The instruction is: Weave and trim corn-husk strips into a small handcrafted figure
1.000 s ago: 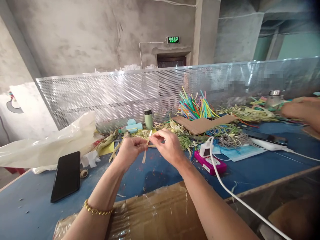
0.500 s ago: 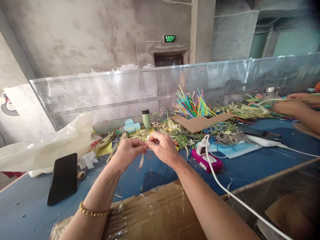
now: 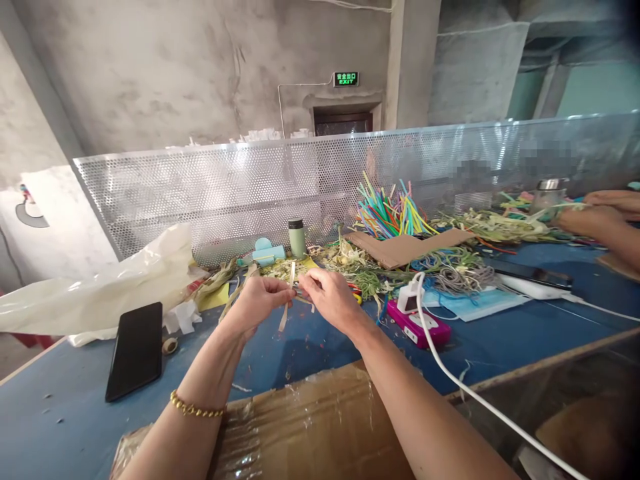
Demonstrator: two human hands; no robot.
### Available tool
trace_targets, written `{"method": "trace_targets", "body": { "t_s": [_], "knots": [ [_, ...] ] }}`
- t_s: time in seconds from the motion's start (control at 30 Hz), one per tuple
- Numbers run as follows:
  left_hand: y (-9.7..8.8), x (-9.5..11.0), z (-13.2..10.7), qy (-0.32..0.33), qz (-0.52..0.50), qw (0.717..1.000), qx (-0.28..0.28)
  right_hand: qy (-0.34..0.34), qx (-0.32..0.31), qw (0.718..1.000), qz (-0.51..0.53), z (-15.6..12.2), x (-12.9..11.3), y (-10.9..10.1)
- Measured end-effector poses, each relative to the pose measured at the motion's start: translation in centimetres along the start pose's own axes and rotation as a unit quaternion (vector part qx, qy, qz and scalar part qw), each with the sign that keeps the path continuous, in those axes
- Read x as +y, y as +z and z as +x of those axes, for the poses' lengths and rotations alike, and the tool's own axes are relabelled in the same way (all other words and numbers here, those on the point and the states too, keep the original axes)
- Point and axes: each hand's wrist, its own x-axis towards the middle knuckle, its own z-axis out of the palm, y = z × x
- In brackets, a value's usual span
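Note:
My left hand (image 3: 261,303), with a gold bead bracelet (image 3: 196,407) on the wrist, is closed in a pinch on a narrow pale strip (image 3: 293,272) that looks like dried plant leaf. One end of it sticks up above the fingertips and another hangs below. My right hand (image 3: 331,300) is close by on the right, thumb and fingers pinched together, with a thin pale end showing beneath them. Its exact grip is partly hidden by the fingers. Both hands are raised over the blue table (image 3: 270,360), in front of a heap of pale leaf scraps (image 3: 280,268).
A phone (image 3: 134,352) lies left, near plastic sheeting (image 3: 125,283). Behind are a green bottle (image 3: 297,239), colourful pipe cleaners (image 3: 387,212) and cardboard (image 3: 407,248). A magenta box (image 3: 419,327) and white cable (image 3: 470,393) lie right. Another person's hands (image 3: 595,217) work far right. Cardboard (image 3: 310,427) covers the near edge.
My fingertips have drawn slightly apart, and the strip's upper end now stands up between them. The whole view has shifted a little.

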Motion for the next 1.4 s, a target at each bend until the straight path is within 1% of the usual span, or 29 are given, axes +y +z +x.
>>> {"method": "trace_targets", "body": {
  "t_s": [0.1,0.17,0.27,0.4,0.5,0.57,0.73,0.83,0.93,1.03,1.17,1.3,1.4],
  "knots": [
    [-0.3,0.1,0.1,-0.04,-0.069,0.997,-0.007,0.01,-0.044,0.999,0.021,0.0,0.0,-0.2],
    [-0.4,0.2,0.1,-0.043,-0.1,0.994,-0.016,0.014,-0.075,0.996,0.042,-0.1,-0.1,-0.2],
    [-0.3,0.4,0.1,-0.046,-0.133,0.99,-0.018,0.034,-0.08,0.994,0.068,-0.1,-0.2,-0.1],
    [-0.3,0.5,0.0,-0.048,-0.145,0.988,-0.001,0.067,-0.087,0.988,0.106,-0.1,0.0,0.0],
    [-0.4,0.6,-0.1,-0.033,-0.137,0.99,0.008,0.084,-0.105,0.98,0.144,-0.2,0.2,-0.1],
    [-0.5,0.6,-0.1,-0.021,-0.124,0.992,0.004,0.09,-0.113,0.976,0.163,-0.2,0.3,-0.2],
    [-0.6,0.6,0.0,-0.021,-0.102,0.995,-0.008,0.091,-0.109,0.977,0.16,-0.2,0.2,-0.3],
    [-0.6,0.4,0.0,-0.022,-0.054,0.998,-0.029,0.107,-0.116,0.975,0.156,-0.2,0.2,-0.3],
    [-0.7,0.3,0.0,0.001,-0.011,0.999,-0.032,0.133,-0.115,0.97,0.169,-0.2,0.1,-0.2],
    [-0.6,0.4,0.0,0.023,0.001,1.0,-0.021,0.155,-0.122,0.956,0.217,-0.2,0.0,-0.2],
    [-0.5,0.6,-0.1,0.042,0.0,0.999,-0.012,0.155,-0.142,0.936,0.281,-0.1,-0.2,-0.3],
    [-0.4,0.8,-0.1,0.048,-0.02,0.999,-0.005,0.157,-0.173,0.91,0.343,-0.2,-0.5,-0.6],
    [-0.4,1.0,-0.2,0.05,-0.016,0.999,-0.004,0.164,-0.173,0.904,0.354,-0.2,-0.6,-0.7]
  ]
}}
